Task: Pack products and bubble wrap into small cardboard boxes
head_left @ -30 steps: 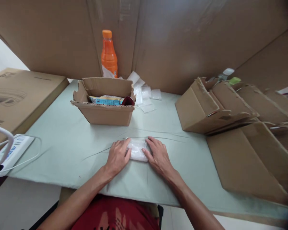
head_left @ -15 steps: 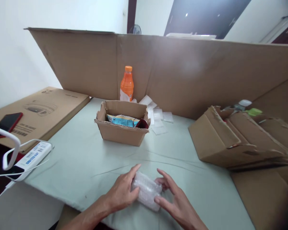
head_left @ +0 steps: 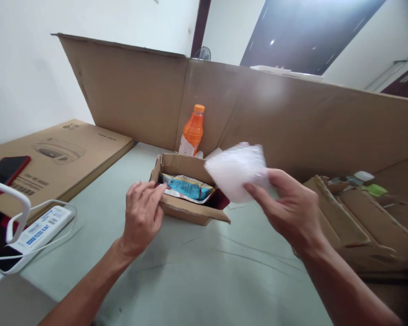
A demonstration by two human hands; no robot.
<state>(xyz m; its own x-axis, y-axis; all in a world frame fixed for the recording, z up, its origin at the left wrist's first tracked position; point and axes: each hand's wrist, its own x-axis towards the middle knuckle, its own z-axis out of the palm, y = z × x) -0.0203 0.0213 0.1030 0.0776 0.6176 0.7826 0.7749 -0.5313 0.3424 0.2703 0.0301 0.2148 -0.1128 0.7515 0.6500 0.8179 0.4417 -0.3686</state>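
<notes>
My right hand [head_left: 292,210] is raised above the table and grips a white plastic-wrapped packet [head_left: 236,171], blurred by motion, just right of and above a small open cardboard box [head_left: 187,210]. My left hand [head_left: 141,215] touches the box's near left corner, fingers bent against the flap. Inside the box lie a blue snack packet [head_left: 187,186] and something dark red [head_left: 219,199].
An orange drink bottle [head_left: 192,130] stands behind the box against a tall cardboard wall [head_left: 129,90]. Flattened cartons [head_left: 357,217] pile up on the right. On the left are a large flat carton [head_left: 64,151], a red phone [head_left: 5,168] and a white power strip [head_left: 39,228] with cable.
Both hands lifted the wrapped packet off the table. The right hand has now carried it up toward the box alone, and the left hand has moved to the box's corner. The view tilted up.
</notes>
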